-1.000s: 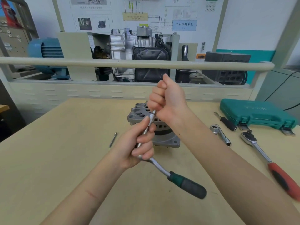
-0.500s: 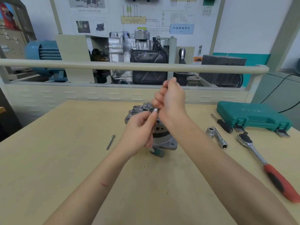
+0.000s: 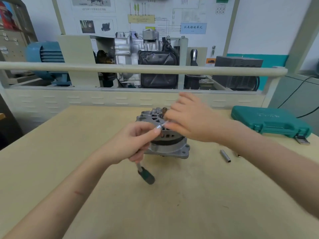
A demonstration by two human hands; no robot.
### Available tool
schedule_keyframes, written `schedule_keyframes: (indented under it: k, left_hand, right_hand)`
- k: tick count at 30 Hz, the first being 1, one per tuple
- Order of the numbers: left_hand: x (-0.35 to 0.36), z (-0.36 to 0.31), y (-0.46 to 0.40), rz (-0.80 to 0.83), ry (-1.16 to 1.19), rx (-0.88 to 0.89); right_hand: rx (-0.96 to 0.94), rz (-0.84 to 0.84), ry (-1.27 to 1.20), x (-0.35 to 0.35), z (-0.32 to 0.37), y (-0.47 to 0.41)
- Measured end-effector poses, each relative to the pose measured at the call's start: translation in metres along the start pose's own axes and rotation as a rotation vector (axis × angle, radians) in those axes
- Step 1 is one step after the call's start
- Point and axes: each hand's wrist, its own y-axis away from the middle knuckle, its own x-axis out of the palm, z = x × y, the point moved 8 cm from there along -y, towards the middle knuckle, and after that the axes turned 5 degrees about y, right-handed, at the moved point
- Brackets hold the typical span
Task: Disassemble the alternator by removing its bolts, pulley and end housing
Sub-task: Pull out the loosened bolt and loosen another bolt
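The grey alternator (image 3: 170,147) stands on the wooden table (image 3: 103,187), its brown shaft end (image 3: 164,110) pointing up. My left hand (image 3: 133,144) grips a green-handled ratchet (image 3: 146,176) just in front of the alternator, with the handle hanging below my fist and the socket end (image 3: 158,127) at my fingertips. My right hand (image 3: 191,121) is blurred over the alternator's right top, and its fingertips pinch a thin silver bolt (image 3: 164,123) at the socket's mouth.
A silver socket (image 3: 225,156) lies on the table to the right of the alternator. A green tool case (image 3: 269,121) sits at the back right. Behind the table's far edge runs a cream rail (image 3: 138,69) with an engine display stand (image 3: 146,57).
My right hand has uncurled and moved right and lower, drawing a thin bolt out of the socket end. The ratchet handle has swung down below my left hand. The view has shifted.
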Motion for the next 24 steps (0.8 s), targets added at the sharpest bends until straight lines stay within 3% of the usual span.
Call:
schedule_keyframes:
  k: [3, 5, 7, 11, 13, 18, 24]
  left_hand:
    - [0.003, -0.003, 0.005, 0.018, -0.289, 0.008]
    - [0.009, -0.008, 0.006, 0.015, -0.435, 0.073]
    - [0.016, -0.017, 0.009, 0.029, -0.587, 0.173]
    - [0.028, -0.02, 0.014, 0.097, -0.842, 0.244]
    - [0.032, -0.018, 0.017, 0.127, -0.836, 0.225]
    - [0.026, -0.015, 0.024, 0.199, -0.472, 0.016]
    - [0.024, -0.032, 0.032, 0.18, -0.568, 0.122]
  right_hand:
    - [-0.201, -0.021, 0.229, -0.008, 0.022, 0.009]
    - [-0.259, 0.135, 0.181, 0.003, 0.029, 0.011]
    - [-0.216, 0.263, 0.117, 0.016, 0.025, 0.014]
    - [-0.05, 0.365, -0.097, 0.025, 0.023, 0.029]
    - [-0.042, 0.409, -0.169, 0.027, 0.029, 0.034]
    - [-0.111, 0.443, -0.131, 0.013, 0.032, 0.033]
    - [-0.137, 0.412, -0.104, -0.002, 0.035, 0.031]
